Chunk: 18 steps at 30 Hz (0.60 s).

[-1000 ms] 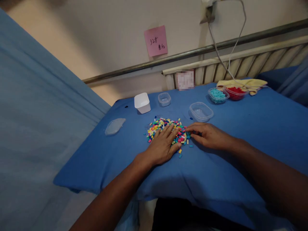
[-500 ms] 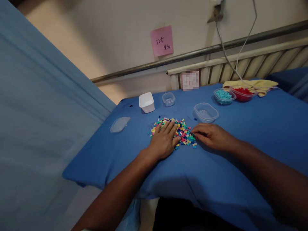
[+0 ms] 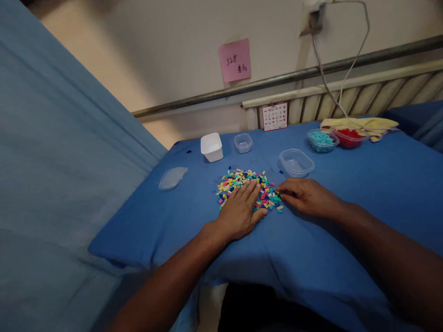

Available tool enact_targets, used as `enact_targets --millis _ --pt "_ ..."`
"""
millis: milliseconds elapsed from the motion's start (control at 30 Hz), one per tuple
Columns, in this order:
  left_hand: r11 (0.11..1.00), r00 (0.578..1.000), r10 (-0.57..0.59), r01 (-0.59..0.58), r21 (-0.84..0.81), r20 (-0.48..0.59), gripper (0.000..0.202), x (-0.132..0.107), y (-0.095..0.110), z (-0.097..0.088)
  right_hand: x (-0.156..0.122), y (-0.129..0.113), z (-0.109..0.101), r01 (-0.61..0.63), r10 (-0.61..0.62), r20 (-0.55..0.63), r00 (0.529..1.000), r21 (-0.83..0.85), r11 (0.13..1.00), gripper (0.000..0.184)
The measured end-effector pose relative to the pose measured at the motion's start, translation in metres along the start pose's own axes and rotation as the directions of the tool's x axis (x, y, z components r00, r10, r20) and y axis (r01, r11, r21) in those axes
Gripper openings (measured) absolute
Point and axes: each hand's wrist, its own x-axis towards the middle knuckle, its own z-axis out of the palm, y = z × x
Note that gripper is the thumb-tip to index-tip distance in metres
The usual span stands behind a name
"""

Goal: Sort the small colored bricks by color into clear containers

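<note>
A spread pile of small multicoloured plastic pieces [image 3: 230, 183] lies on the blue cloth: yellow, pink, green, white and blue ones. My left hand [image 3: 242, 208] rests flat on the near side of the pile, fingers stretched out, covering part of it. At the pile's right edge is my right hand [image 3: 300, 196], its thumb and fingertips drawn together beside green pieces. Whether a piece sits in that pinch is hidden. Just behind the right hand stands a clear plastic container [image 3: 296, 163] with nothing visible in it.
Behind the pile stand a white tub [image 3: 212, 148] and a small clear container [image 3: 243, 144]; a clear lid [image 3: 173, 179] lies left. At back right, tubs of turquoise pieces [image 3: 321, 138] and red pieces [image 3: 349, 137] sit by a yellow cloth [image 3: 363, 123]. A blue curtain [image 3: 62, 152] hangs left.
My left hand has slid towards me and slightly right, uncovering more pieces at the back of the pile. My right hand stays in nearly the same place with its fingers together.
</note>
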Motion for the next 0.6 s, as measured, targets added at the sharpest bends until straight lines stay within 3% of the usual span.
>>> enact_targets --millis 200,300,367,433,500,600 --pt "0.987 0.99 -0.138 0.139 0.076 -0.024 0.087 0.003 -0.015 -0.015 0.0 0.002 -0.005 -0.031 0.03 -0.013 0.999 -0.033 0.999 0.025" --pt "0.999 0.996 -0.005 0.01 0.053 -0.09 0.085 -0.006 0.004 -0.021 -0.001 0.003 -0.004 -0.003 0.003 -0.001 1.0 -0.047 0.999 0.024" --pt "0.984 0.974 0.176 -0.173 0.03 -0.146 0.077 -0.012 0.028 -0.02 -0.003 0.003 -0.003 0.023 -0.022 0.015 1.0 -0.049 0.999 0.025" --pt "0.912 0.902 0.406 -0.41 0.003 -0.149 0.065 -0.018 0.056 -0.014 -0.005 0.004 -0.002 0.039 -0.037 0.032 0.999 -0.036 0.999 0.025" --pt "0.803 0.8 0.592 -0.595 -0.011 -0.1 0.058 -0.021 0.083 -0.007 -0.006 0.004 -0.001 0.045 -0.044 0.043 0.998 -0.017 0.999 0.026" --pt "0.671 0.68 0.726 -0.733 -0.112 -0.102 0.049 -0.027 0.115 0.003 -0.007 0.003 0.001 0.063 -0.062 0.05 0.997 -0.022 0.998 0.026"
